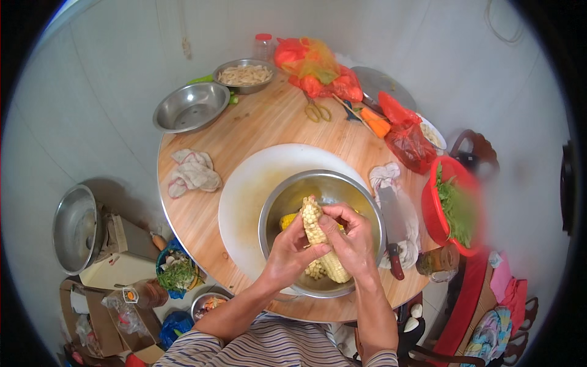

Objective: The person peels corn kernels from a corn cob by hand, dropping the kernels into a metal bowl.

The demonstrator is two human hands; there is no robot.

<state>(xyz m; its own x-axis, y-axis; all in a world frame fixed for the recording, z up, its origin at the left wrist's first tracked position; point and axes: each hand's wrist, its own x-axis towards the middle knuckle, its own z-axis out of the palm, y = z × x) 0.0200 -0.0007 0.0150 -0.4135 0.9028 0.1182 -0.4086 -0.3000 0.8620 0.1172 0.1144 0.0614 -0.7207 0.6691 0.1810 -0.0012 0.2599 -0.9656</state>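
Observation:
Both hands hold one pale corn cob (311, 222) above a steel bowl (264, 229). My left hand (289, 257) grips it from the left, and my right hand (351, 238) has its thumb pressed on the kernels. Inside the bowl, a second pale cob (336, 268) lies below my hands, beside loose kernels (315, 269). A yellow cob (287, 221) shows at the bowl's left side, partly hidden. The bowl stands on a round white cutting board (243, 197).
A cleaver (391, 215) lies on a cloth right of the bowl, near a glass mug (440, 261) and a red basin of greens (435, 229). A crumpled cloth (195, 172) lies left. Scissors (317, 111), a carrot piece (376, 123) and steel bowls (192, 108) sit farther back.

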